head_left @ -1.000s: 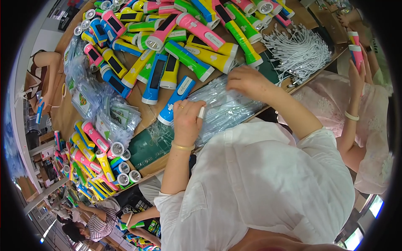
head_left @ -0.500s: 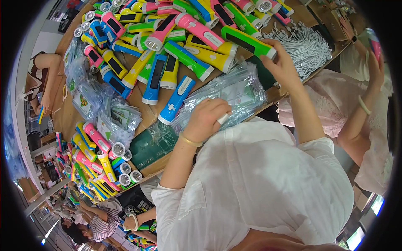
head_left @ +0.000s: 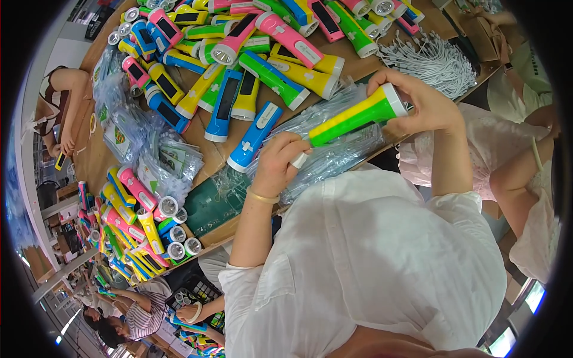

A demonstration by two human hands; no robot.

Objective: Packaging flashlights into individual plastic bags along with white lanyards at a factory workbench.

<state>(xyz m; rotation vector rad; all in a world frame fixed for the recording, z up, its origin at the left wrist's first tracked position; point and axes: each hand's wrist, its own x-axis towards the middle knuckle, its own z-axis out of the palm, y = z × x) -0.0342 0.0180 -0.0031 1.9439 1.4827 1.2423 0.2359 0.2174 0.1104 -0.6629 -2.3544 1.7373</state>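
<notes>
My right hand [head_left: 421, 107] grips a green and yellow flashlight [head_left: 352, 119] by its white head end, the other end pointing left. Underneath lies a stack of clear plastic bags [head_left: 334, 158] along the table's near edge. My left hand [head_left: 277, 164] is closed at the left end of this stack, its fingers on the clear plastic beside the flashlight's narrow end. A white cover [head_left: 299, 160] sits on one of its digits. Just beyond that hand rests a blue flashlight [head_left: 255, 137] with a white panel.
A heap of pink, yellow, green and blue flashlights [head_left: 289, 42] covers the far table. White cords [head_left: 433, 62] lie to the right. More bags with printed inserts [head_left: 173, 155] are at left, above another flashlight pile [head_left: 134, 221]. Co-workers sit at left, lower left and right.
My right hand has brought the flashlight from the far side to above the bags, turning it head-end right. My left hand has shifted slightly left and its fingers have drawn in.
</notes>
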